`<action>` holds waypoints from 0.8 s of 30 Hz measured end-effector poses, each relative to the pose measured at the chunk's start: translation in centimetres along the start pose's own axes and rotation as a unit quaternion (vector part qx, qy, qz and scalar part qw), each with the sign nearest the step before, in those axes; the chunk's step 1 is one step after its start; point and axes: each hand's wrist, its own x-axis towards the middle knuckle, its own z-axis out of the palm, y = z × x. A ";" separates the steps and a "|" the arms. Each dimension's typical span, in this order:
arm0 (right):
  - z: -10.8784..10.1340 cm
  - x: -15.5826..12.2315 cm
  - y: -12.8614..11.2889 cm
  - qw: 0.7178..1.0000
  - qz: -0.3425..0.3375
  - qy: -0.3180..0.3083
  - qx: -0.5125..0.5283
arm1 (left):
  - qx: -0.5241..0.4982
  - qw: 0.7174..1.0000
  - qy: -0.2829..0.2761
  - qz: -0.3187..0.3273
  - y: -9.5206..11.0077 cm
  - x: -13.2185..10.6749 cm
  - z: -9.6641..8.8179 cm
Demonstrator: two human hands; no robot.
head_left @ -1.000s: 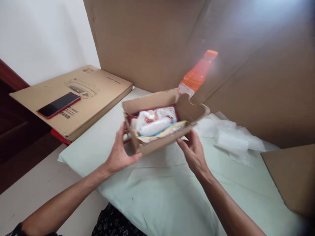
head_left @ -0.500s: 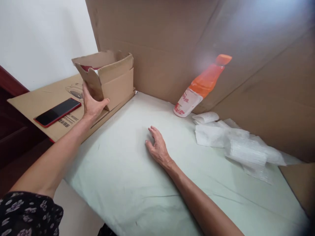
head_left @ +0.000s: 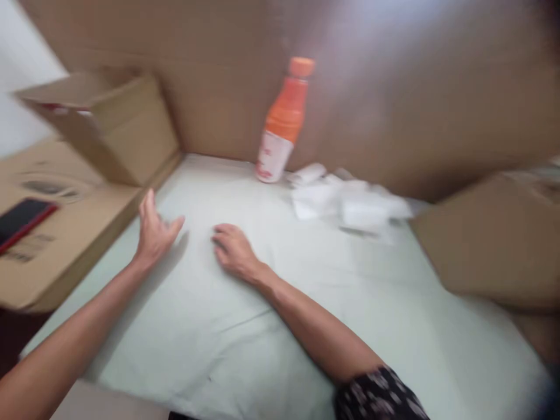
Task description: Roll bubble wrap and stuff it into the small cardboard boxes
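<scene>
My left hand (head_left: 156,230) is held over the pale green cloth (head_left: 184,315), its thumb and fingers apart and nothing in it. Just beyond it, at the left, an open-topped cardboard box (head_left: 135,134) stands on a flat carton (head_left: 83,233). My right hand (head_left: 235,251) rests on or just over the cloth, fingers loosely curled and slightly apart, with no object visible in it. Behind both hands, a bottle of orange drink (head_left: 284,122) with a white label stands near the cardboard wall. Crumpled white wrapping (head_left: 345,201) lies to the bottle's right.
A phone (head_left: 26,221) with a red edge lies on the flat carton at far left. Tall cardboard (head_left: 219,99) closes off the back. Another cardboard box (head_left: 494,239) stands at the right. The view is blurred by motion.
My left hand has let go of the cardboard box and moved right over the cloth. The view has swung right, so the right-hand box now shows. My right hand stays low over the cloth.
</scene>
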 end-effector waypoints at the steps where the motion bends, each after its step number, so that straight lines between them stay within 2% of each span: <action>1: 0.0 -0.5 -0.7 1.000 -0.003 -0.014 -0.013 | 0.039 0.998 -0.055 -0.013 0.9 -2.5 1.0; 3: -0.2 -1.7 -1.3 0.995 -0.052 -0.048 -0.077 | 0.074 0.984 -0.158 0.043 2.1 -6.3 2.5; 5: -1.2 -4.0 -0.7 0.986 -0.072 -0.073 -0.133 | 0.061 0.976 -0.179 0.105 2.7 -8.3 3.6; 7: -3.9 -7.6 0.6 0.979 -0.074 -0.101 -0.163 | 0.073 0.963 -0.210 0.155 3.3 -9.2 4.6; 8: -6.1 -9.9 1.3 0.978 -0.058 -0.101 -0.173 | 0.087 0.956 -0.222 0.169 3.6 -9.5 4.9; 9: -8.8 -12.2 2.2 0.979 -0.022 -0.086 -0.182 | 0.102 0.951 -0.232 0.176 4.0 -9.6 5.1; 10: -12.0 -14.6 3.2 0.979 0.034 -0.035 -0.197 | 0.115 0.949 -0.234 0.178 4.4 -9.8 5.2; 11: -15.5 -16.9 4.3 0.970 0.103 0.041 -0.214 | 0.125 0.948 -0.230 0.178 4.8 -10.0 5.2; 13: -23.0 -20.7 6.6 0.920 0.215 0.197 -0.263 | 0.137 0.950 -0.219 0.175 5.6 -10.2 5.2; 14: -26.6 -22.3 7.7 0.888 0.246 0.250 -0.297 | 0.140 0.951 -0.214 0.172 6.0 -10.3 5.2; 15: -29.8 -23.6 8.7 0.852 0.273 0.294 -0.335 | 0.140 0.952 -0.214 0.167 6.3 -10.4 5.3; 17: -34.5 -25.7 10.1 0.793 0.332 0.328 -0.392 | 0.132 0.955 -0.214 0.157 6.9 -10.5 5.4; 18: -36.0 -26.5 10.5 0.771 0.371 0.322 -0.404 | 0.125 0.957 -0.215 0.151 7.1 -10.5 5.5; 20: -37.4 -27.6 10.5 0.751 0.449 0.275 -0.398 | 0.107 0.961 -0.217 0.133 7.5 -10.4 5.7; 22: -37.3 -28.6 9.6 0.750 0.489 0.226 -0.383 | 0.091 0.967 -0.215 0.106 7.9 -10.5 5.8; 24: -36.6 -30.0 7.9 0.764 0.478 0.207 -0.381 | 0.080 0.970 -0.214 0.085 8.4 -10.8 5.9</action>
